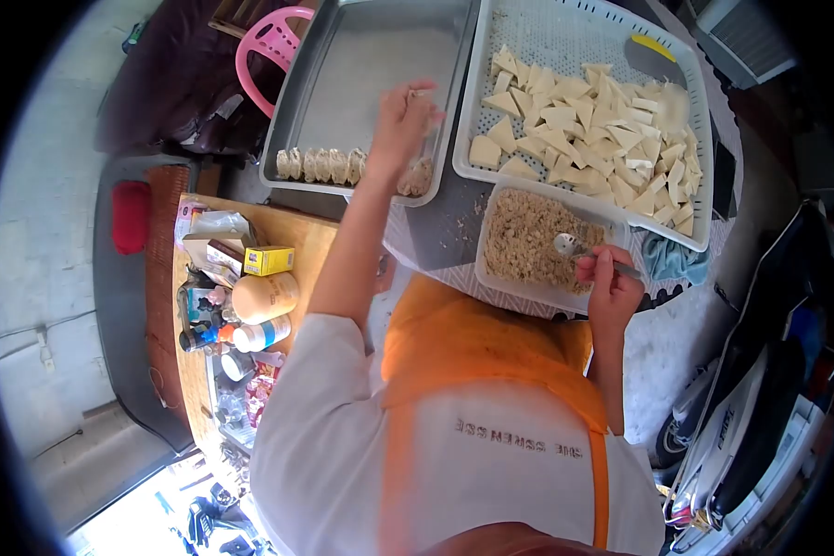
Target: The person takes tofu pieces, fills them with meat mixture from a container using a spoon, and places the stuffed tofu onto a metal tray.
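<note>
My right hand is closed around the handle of a metal spoon. The spoon's bowl is over a crumbly brown minced filling in a white plastic tub. My left hand hovers above a metal tray, fingers curled, with a small pale bit at the fingertips that is too blurred to name. Along the tray's near edge stands a row of filled pale pieces; another brownish piece lies by its right corner, partly behind my wrist.
A white perforated basket holds many pale tofu-like triangles and a yellow-handled scraper. A bluish cloth lies beside the tub. Jars and boxes crowd a wooden table to the left. A pink chair stands behind the tray.
</note>
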`<state>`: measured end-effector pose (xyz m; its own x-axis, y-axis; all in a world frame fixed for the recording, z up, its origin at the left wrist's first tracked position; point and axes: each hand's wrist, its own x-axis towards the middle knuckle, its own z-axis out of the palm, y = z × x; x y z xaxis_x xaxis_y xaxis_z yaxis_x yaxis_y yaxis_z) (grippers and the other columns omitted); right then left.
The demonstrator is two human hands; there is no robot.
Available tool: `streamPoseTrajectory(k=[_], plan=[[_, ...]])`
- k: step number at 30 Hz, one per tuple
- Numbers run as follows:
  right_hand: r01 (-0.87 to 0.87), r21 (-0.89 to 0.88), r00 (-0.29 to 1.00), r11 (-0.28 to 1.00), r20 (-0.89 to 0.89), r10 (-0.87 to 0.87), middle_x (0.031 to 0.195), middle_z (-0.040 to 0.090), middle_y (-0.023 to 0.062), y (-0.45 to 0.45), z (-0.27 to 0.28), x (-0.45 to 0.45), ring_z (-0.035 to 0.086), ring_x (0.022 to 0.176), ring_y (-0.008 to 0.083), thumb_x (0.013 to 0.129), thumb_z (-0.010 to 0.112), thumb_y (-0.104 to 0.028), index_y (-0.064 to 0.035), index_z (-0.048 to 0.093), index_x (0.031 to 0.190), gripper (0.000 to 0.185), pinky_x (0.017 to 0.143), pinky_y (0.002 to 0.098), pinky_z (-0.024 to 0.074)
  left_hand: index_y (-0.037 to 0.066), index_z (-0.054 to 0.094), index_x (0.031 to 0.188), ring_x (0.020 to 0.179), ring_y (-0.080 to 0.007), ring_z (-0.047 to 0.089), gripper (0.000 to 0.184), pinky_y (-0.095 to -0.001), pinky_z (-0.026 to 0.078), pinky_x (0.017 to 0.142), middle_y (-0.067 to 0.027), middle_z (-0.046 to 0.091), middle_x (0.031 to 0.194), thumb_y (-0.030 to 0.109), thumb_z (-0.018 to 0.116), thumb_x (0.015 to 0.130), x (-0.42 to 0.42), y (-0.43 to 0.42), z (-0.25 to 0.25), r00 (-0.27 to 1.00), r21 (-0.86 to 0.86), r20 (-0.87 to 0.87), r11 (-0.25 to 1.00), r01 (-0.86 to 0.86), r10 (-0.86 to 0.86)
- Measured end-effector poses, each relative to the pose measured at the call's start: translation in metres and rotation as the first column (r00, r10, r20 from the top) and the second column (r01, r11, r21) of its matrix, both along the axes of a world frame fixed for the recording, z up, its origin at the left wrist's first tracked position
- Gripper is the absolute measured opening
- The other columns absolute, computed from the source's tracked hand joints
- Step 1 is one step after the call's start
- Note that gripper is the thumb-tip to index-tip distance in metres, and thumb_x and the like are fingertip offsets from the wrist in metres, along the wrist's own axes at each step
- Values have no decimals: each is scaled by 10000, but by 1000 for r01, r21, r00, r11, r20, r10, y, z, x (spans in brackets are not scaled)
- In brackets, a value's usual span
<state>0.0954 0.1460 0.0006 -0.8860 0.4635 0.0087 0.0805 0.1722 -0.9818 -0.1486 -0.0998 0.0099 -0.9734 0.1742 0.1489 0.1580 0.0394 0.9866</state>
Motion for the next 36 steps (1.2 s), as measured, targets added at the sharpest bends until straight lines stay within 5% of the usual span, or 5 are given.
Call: streamPoseTrajectory(k=[7, 11, 14, 20, 36], plan=[[21, 44, 999, 999, -47, -19, 729, 652, 82, -4, 1, -4, 620, 593, 114, 956, 510, -108, 29, 604, 939, 167, 549, 230, 507, 17, 637, 1128, 752, -137, 606, 283, -274, 476, 710, -51, 653, 855, 69, 603, 851, -46, -29, -44, 973, -610, 61, 763, 214, -224], [20, 463, 992, 886, -118, 39, 729, 652, 83, -3, -13, 4, 623, 597, 115, 954, 513, -107, 33, 607, 940, 169, 545, 231, 509, 17, 659, 1085, 796, -141, 623, 239, -283, 498, 728, -81, 669, 883, 108, 577, 879, -37, -31, -29, 961, -732, -4, 655, 187, -278], [-9, 514, 991, 858, -113, 78, 729, 653, 84, -1, -12, 2, 624, 596, 113, 954, 514, -107, 36, 610, 943, 173, 545, 229, 507, 12, 630, 1132, 851, -139, 615, 266, -287, 514, 735, -86, 659, 952, 146, 514, 933, -31, -33, -12, 852, -581, 430, 630, 515, -300], [-29, 571, 991, 821, -92, 99, 728, 660, 91, -1, -9, 1, 626, 596, 110, 952, 521, -109, 41, 619, 938, 180, 551, 227, 507, 4, 580, 1166, 946, -145, 600, 283, -296, 535, 718, -81, 642, 1024, 176, 447, 985, -44, -48, -33, 829, -416, 465, 750, 515, -311], [-13, 618, 992, 786, -88, 85, 764, 656, 96, -3, -9, 2, 647, 622, 136, 949, 505, -86, 65, 626, 936, 195, 565, 245, 529, 96, 651, 996, 905, -356, 587, 291, -382, 475, 811, -157, 624, 914, 103, 666, 705, -41, -54, -29, 947, -771, -147, 633, 72, -287]])
